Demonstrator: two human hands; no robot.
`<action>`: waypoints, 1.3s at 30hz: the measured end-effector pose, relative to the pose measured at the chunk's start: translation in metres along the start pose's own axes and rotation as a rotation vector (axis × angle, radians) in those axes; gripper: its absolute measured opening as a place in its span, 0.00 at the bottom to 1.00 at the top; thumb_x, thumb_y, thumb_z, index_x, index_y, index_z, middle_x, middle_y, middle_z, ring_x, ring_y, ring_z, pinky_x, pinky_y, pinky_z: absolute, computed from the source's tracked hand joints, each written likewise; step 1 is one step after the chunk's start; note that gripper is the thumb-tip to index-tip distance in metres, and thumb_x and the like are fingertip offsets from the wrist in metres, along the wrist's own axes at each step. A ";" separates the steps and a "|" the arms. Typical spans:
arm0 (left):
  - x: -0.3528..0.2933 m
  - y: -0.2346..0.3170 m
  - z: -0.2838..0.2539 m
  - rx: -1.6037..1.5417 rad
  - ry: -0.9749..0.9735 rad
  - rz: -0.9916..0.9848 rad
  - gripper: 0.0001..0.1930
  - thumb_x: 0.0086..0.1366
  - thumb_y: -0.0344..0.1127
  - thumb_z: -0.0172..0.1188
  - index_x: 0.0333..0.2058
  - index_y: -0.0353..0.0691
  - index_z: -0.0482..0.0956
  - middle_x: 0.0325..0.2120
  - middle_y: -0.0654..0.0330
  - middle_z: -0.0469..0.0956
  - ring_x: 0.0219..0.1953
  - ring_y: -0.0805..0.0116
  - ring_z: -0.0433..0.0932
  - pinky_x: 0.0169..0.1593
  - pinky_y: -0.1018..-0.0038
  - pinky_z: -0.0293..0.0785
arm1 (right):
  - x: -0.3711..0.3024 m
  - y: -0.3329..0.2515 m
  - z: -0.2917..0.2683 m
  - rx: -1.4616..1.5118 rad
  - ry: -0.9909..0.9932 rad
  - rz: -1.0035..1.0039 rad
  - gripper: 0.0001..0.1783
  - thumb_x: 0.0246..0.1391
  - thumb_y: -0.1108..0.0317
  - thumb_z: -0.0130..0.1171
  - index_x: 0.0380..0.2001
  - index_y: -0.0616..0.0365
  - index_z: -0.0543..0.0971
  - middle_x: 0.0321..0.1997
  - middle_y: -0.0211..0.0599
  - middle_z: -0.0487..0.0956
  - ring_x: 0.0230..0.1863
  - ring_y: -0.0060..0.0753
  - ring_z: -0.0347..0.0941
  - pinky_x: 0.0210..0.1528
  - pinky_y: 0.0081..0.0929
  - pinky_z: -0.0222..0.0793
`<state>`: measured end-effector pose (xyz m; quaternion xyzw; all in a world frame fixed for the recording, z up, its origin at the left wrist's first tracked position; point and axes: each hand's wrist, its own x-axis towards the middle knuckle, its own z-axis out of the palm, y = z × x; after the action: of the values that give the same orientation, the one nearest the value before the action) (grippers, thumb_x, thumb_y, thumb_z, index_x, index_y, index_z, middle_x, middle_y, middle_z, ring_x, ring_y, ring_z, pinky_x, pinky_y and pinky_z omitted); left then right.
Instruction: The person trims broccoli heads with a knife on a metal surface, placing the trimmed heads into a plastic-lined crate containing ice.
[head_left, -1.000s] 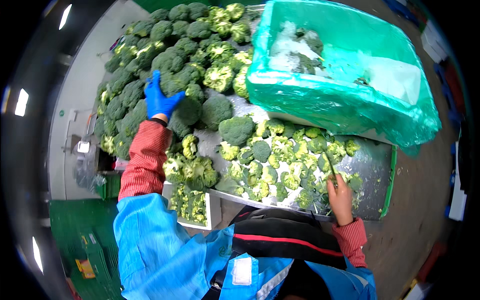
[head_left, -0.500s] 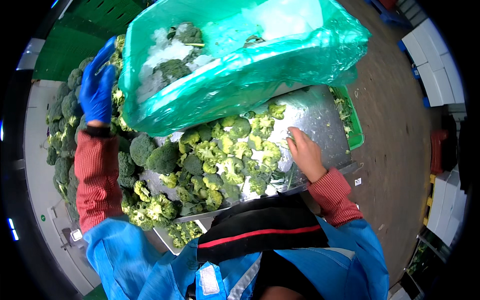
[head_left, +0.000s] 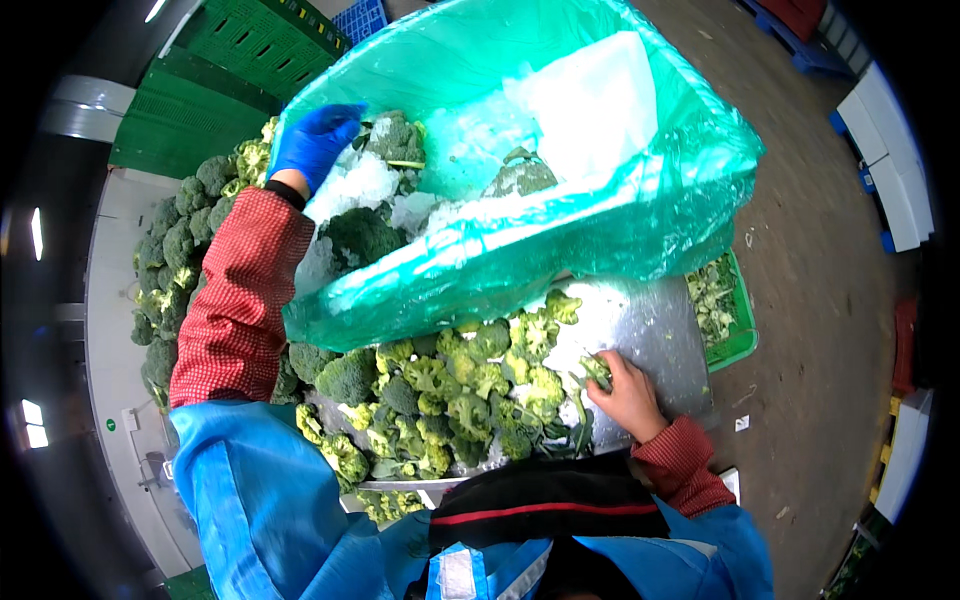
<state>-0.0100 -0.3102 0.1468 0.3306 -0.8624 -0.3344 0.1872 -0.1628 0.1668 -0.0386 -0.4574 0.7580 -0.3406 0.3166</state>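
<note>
My left hand [head_left: 316,143], in a blue glove, reaches over the left end of a box lined with green plastic film [head_left: 540,245]. Its fingers stretch toward a broccoli head [head_left: 392,140] among crushed ice [head_left: 365,187], with nothing visibly held. A darker broccoli head [head_left: 362,236] lies below it in the box, and another [head_left: 524,178] sits farther right. My bare right hand [head_left: 632,398] is over the metal table [head_left: 660,330], its thumb and fingers closed on a small broccoli piece [head_left: 597,372]. Cut broccoli florets [head_left: 470,385] cover the table left of that hand.
Whole broccoli heads [head_left: 180,240] are heaped at the left, by green crates [head_left: 200,110]. A white sheet [head_left: 595,105] lies in the lined box. Right of the table stands a green crate of trimmings [head_left: 735,345]. White boxes [head_left: 890,160] line the far right.
My left hand has moved right, from above the heap to inside the lined box. My right hand, empty before, now pinches a small broccoli piece. The view has shifted.
</note>
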 end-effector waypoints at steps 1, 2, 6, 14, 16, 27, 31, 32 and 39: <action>0.012 -0.017 0.001 0.055 -0.065 -0.078 0.14 0.59 0.33 0.62 0.44 0.39 0.78 0.39 0.59 0.80 0.39 0.74 0.77 0.46 0.77 0.73 | 0.003 -0.001 -0.002 0.048 0.016 0.019 0.19 0.45 0.65 0.60 0.42 0.58 0.71 0.37 0.53 0.77 0.37 0.53 0.76 0.37 0.42 0.72; 0.020 -0.009 0.016 0.168 -0.118 -0.146 0.15 0.59 0.28 0.60 0.46 0.38 0.77 0.40 0.64 0.79 0.40 0.77 0.74 0.47 0.78 0.71 | 0.003 0.000 -0.004 0.118 0.057 0.063 0.19 0.45 0.66 0.59 0.41 0.58 0.71 0.36 0.52 0.78 0.36 0.53 0.77 0.36 0.41 0.72; 0.051 -0.025 0.042 0.677 -0.225 -0.198 0.31 0.51 0.46 0.67 0.54 0.48 0.70 0.49 0.52 0.74 0.50 0.57 0.73 0.53 0.68 0.70 | -0.007 0.012 -0.028 0.247 0.196 0.107 0.17 0.43 0.72 0.59 0.40 0.59 0.71 0.33 0.49 0.78 0.33 0.50 0.77 0.31 0.38 0.73; 0.071 -0.026 0.108 1.122 -0.108 -0.509 0.58 0.34 0.58 0.75 0.61 0.42 0.53 0.57 0.45 0.64 0.56 0.45 0.66 0.57 0.56 0.65 | -0.002 0.005 -0.045 -0.130 0.167 -0.123 0.18 0.40 0.65 0.61 0.38 0.52 0.73 0.30 0.40 0.74 0.27 0.48 0.74 0.27 0.40 0.71; 0.077 -0.038 0.105 1.008 -0.127 -0.570 0.57 0.33 0.56 0.76 0.60 0.42 0.53 0.57 0.47 0.63 0.57 0.46 0.65 0.57 0.54 0.65 | 0.001 0.001 -0.031 -0.098 0.205 -0.161 0.18 0.40 0.66 0.61 0.38 0.52 0.73 0.31 0.40 0.74 0.27 0.48 0.74 0.27 0.40 0.70; 0.083 -0.038 0.068 0.454 0.221 -0.243 0.42 0.35 0.49 0.74 0.50 0.36 0.69 0.47 0.45 0.74 0.48 0.50 0.75 0.51 0.64 0.72 | -0.020 -0.025 -0.025 -0.008 0.100 -0.254 0.20 0.44 0.61 0.60 0.43 0.51 0.73 0.31 0.40 0.76 0.25 0.44 0.75 0.27 0.36 0.72; 0.039 0.055 0.036 -0.255 0.263 -0.377 0.44 0.40 0.49 0.72 0.56 0.42 0.64 0.49 0.50 0.72 0.48 0.55 0.74 0.50 0.60 0.73 | -0.015 -0.068 0.006 0.002 -0.112 -0.512 0.31 0.50 0.51 0.58 0.57 0.44 0.66 0.32 0.45 0.77 0.17 0.40 0.73 0.19 0.33 0.70; 0.022 0.070 0.024 -0.384 0.237 -0.344 0.39 0.46 0.48 0.68 0.56 0.44 0.64 0.49 0.50 0.71 0.48 0.55 0.73 0.51 0.59 0.72 | -0.016 -0.068 0.012 0.009 -0.105 -0.521 0.31 0.50 0.51 0.59 0.56 0.45 0.66 0.30 0.44 0.78 0.17 0.40 0.73 0.19 0.34 0.70; -0.096 0.128 0.017 -0.832 -0.312 -0.029 0.37 0.59 0.51 0.56 0.62 0.38 0.56 0.59 0.51 0.62 0.60 0.55 0.63 0.60 0.56 0.63 | -0.025 -0.024 -0.012 0.307 0.341 0.032 0.15 0.53 0.66 0.55 0.43 0.57 0.71 0.17 0.47 0.72 0.16 0.41 0.70 0.19 0.34 0.62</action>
<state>-0.0082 -0.1647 0.2142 0.1849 -0.6678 -0.7014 0.1671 -0.1516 0.1836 -0.0085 -0.3275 0.7468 -0.5194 0.2552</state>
